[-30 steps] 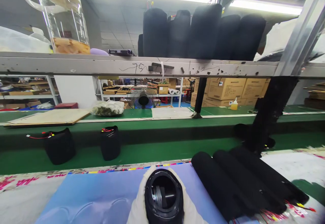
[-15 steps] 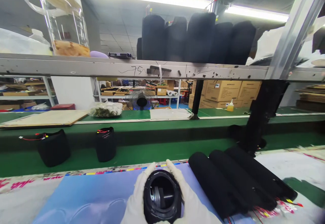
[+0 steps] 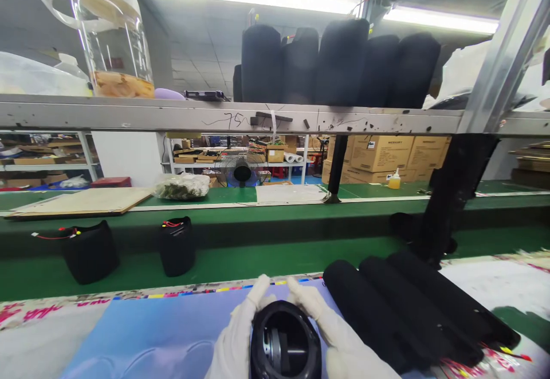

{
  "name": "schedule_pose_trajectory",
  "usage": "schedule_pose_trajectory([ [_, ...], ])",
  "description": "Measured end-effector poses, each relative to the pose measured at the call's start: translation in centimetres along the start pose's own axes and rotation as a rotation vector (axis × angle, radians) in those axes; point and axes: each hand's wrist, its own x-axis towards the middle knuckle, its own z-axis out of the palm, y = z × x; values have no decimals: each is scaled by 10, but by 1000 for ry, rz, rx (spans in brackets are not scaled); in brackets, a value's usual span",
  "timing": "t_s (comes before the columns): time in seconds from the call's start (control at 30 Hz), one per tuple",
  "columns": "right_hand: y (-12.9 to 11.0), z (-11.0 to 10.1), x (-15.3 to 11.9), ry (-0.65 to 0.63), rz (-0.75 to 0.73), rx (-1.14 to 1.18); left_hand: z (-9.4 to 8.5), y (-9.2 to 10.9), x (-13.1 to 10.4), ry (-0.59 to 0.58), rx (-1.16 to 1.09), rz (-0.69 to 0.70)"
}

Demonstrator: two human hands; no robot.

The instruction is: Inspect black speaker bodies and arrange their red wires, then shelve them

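A black round housing (image 3: 258, 362) stands at the bottom middle, its open end facing me. Inside it a silvery disc-shaped metal part (image 3: 274, 347) shows beside dark parts. My left hand (image 3: 234, 339), in a white glove, is wrapped along the housing's left side. Around the right side curves my right hand (image 3: 339, 336), also gloved, with its fingertips at the far edge. The lower part of the housing is cut off by the frame. Beneath lies a blue-violet mat (image 3: 163, 322). Several black fabric-covered cylinders (image 3: 387, 310) with coloured wires lie right of my right hand.
Two black sleeves with wires, one left (image 3: 91, 256) and one nearer the middle (image 3: 177, 250), stand on the green conveyor belt (image 3: 253, 253). A metal shelf (image 3: 172, 114) crosses overhead, carrying a glass jug (image 3: 116, 47) and several black cylinders (image 3: 344, 64). A dark post (image 3: 451, 196) rises at right.
The housing and both hands sit slightly lower and further right in view. The surroundings have also shifted a little as the camera moved. Both hands stay around the housing.
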Motion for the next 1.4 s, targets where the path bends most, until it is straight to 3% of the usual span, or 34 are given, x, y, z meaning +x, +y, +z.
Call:
schedule_pose_trajectory([
  [0.1,3,3,-3,7,10,3,-5,7,3,-61,11,13],
  [0.33,23,10,1,44,8,18,-4,6,6,33,151,115],
  [0.5,22,8,0,-46,14,4,0,7,5,116,184,-2],
  [0.67,16,6,-1,-64,-28,26,1,10,3,35,138,64],
  [0.87,12,7,-2,-95,-44,-3,-2,14,6,8,169,25],
  [1.13,10,8,-3,-58,6,67,-7,26,14,-48,-13,-199],
  [1.27,10,7,-2,-16,109,-13,-10,28,14,-56,-191,-355],
  [1.4,13,11,2,16,93,-50,-15,32,16,-74,-168,-366],
])
